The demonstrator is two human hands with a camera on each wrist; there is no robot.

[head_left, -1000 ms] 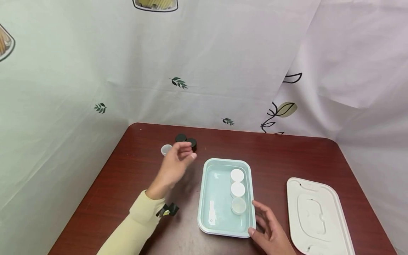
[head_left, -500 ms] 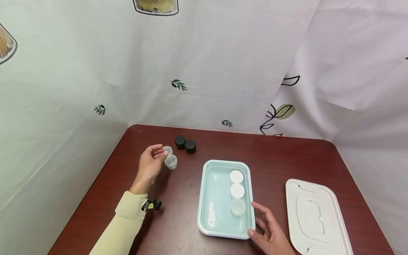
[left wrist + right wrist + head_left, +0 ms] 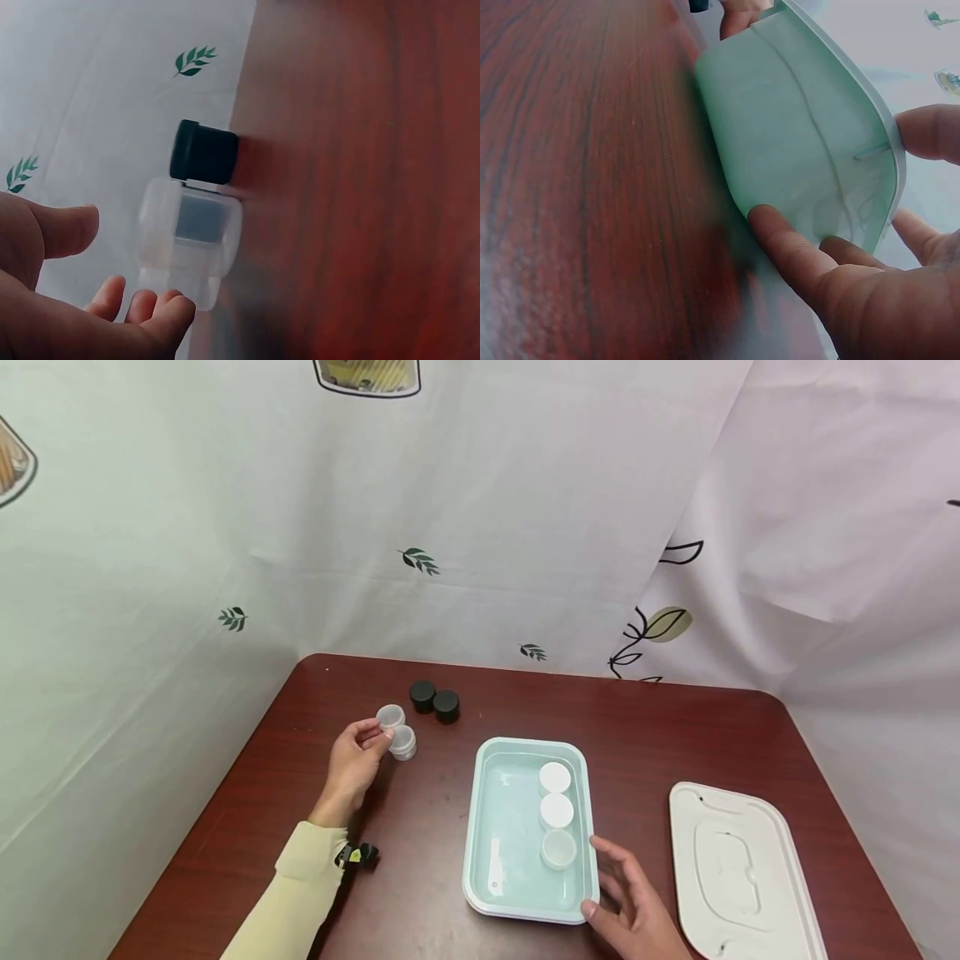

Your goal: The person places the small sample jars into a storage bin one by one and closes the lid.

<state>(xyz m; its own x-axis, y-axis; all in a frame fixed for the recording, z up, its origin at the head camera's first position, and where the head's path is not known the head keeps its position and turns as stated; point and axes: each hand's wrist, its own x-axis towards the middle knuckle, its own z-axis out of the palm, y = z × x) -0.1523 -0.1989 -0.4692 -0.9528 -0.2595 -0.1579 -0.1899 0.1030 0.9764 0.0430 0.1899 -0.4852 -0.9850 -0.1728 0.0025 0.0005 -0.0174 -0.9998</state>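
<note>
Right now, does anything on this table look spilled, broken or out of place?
Nothing spilled or broken. The tray holds three jars in a neat row, but only the near jar lacks a white cap. The lid lies apart on the table. The left hand touches two clear jars.

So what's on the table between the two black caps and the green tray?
Nothing: in the head view only bare tabletop lies between the black caps and the green tray.

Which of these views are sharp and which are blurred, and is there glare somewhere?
Head view: sharp and evenly lit, with a small white glare streak on the floor of the mint tray. Left wrist view: the clear jar and the left hand are soft, out of focus. Right wrist view: the right hand and the tray wall are blurred; the wood grain at left is clearer.
</note>
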